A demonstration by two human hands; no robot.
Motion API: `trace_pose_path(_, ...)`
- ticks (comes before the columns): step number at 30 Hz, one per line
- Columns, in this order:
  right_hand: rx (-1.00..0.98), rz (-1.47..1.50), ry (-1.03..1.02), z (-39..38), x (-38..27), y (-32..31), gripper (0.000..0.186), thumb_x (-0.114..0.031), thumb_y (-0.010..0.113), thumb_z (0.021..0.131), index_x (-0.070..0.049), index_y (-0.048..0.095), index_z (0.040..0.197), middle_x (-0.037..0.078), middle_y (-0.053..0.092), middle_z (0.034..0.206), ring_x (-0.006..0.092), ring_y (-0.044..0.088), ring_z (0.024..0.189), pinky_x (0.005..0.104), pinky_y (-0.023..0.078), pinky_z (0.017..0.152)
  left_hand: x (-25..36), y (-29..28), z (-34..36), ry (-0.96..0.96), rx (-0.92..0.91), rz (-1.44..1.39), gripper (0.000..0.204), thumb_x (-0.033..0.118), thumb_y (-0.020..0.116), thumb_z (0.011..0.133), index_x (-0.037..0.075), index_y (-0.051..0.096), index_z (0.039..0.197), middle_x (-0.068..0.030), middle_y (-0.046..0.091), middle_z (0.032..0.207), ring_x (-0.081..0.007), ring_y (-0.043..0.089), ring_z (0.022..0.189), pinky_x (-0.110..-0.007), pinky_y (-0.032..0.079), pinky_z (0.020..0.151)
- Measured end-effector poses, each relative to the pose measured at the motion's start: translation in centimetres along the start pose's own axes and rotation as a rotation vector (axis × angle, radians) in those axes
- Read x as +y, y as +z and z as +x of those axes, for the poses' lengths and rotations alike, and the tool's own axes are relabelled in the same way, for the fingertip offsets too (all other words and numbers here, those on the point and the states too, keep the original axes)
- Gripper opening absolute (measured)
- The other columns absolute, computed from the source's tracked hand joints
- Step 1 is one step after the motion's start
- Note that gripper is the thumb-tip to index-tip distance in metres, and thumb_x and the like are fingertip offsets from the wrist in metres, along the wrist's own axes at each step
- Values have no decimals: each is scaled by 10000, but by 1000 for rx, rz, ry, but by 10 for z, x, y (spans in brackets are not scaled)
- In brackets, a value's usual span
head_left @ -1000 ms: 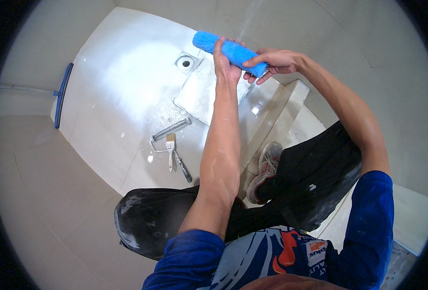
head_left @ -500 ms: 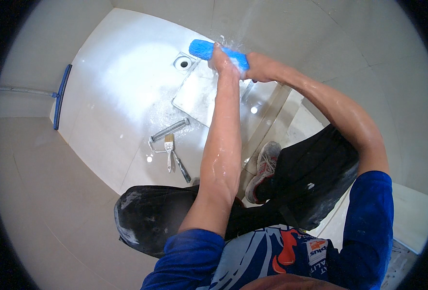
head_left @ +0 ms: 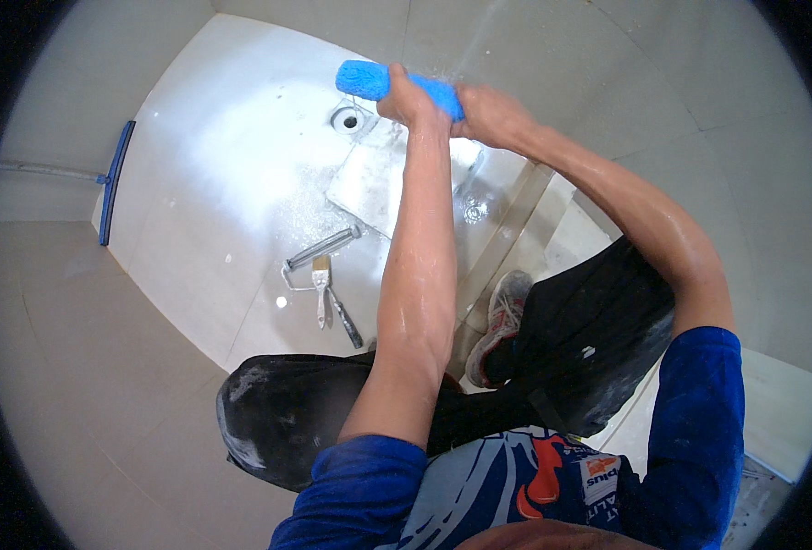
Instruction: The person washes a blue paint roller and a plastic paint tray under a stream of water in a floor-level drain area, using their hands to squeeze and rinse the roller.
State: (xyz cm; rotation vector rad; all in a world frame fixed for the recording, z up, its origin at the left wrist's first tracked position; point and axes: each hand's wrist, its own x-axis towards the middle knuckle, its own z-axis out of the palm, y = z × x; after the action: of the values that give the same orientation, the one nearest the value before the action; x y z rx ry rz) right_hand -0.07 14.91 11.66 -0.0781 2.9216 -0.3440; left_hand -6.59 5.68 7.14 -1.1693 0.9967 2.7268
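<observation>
A fluffy blue paint roller sleeve [head_left: 364, 81] is held across both hands over the wet white floor, just right of a round drain [head_left: 347, 120]. My left hand [head_left: 409, 99] wraps round its middle, thumb on top. My right hand [head_left: 492, 115] closes round the sleeve's right end and hides it. Both forearms look wet. Below my left hand, partly behind the forearm, lies a wet white rectangular slab or tray [head_left: 362, 188]. On the floor to its left are a bare roller frame [head_left: 321, 247] and a paintbrush with a white handle [head_left: 321, 291].
A blue floor squeegee [head_left: 117, 183] leans at the left wall, its pole running off to the left. A low ledge [head_left: 508, 229] runs along the right side of the wet floor. My shoe [head_left: 499, 335] and bent knees are close below. Tiled walls rise around.
Both hands and the blue roller sleeve have shifted slightly up and left. The splash and foam around the sleeve have lessened, and ripples now show in the water by the ledge.
</observation>
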Motion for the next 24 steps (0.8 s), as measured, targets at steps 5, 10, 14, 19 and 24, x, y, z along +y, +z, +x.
trace_pose_path(5, 65, -21, -66, 14, 12, 0, 522, -413, 835, 757, 24, 703, 1012, 270, 735, 957, 440, 720, 888, 523, 574, 806, 15, 6, 0, -60, -62, 12, 577, 300, 665, 924, -25, 389, 1313, -182, 581, 1113, -309, 632, 933, -499, 545, 793)
trace_pose_path(10, -97, 204, -21, 23, 18, -7, 552, -454, 814, 774, 16, 712, 1044, 206, 738, 895, 339, 727, 816, 445, 579, 758, 14, -4, 24, -126, -188, 12, 750, 555, 608, 958, 20, 376, 1429, -185, 549, 1260, -334, 594, 1085, -547, 485, 962)
trace_pose_path(14, -396, 622, 123, 10, 18, -34, 585, -489, 802, 808, 13, 703, 1091, 117, 732, 946, 173, 704, 862, 335, 574, 797, 13, -17, 33, -156, -439, -111, 912, 790, 400, 963, 61, 348, 1508, -186, 524, 1347, -354, 552, 1210, -562, 412, 1080)
trace_pose_path(19, -548, 740, 177, -3, 34, -55, 618, -491, 776, 844, 41, 664, 1138, 102, 725, 981, 159, 705, 884, 283, 585, 815, 11, -35, 55, -303, -515, -296, 941, 805, 268, 977, 13, 382, 1472, -198, 525, 1388, -371, 529, 1284, -562, 392, 1139)
trace_pose_path(24, -750, 766, 117, -14, 49, -69, 598, -466, 759, 871, 49, 654, 1155, 111, 729, 965, 164, 715, 882, 273, 594, 800, 22, -49, 45, -374, -591, -520, 921, 802, 311, 970, -5, 459, 1388, -197, 554, 1308, -349, 548, 1259, -556, 420, 1139)
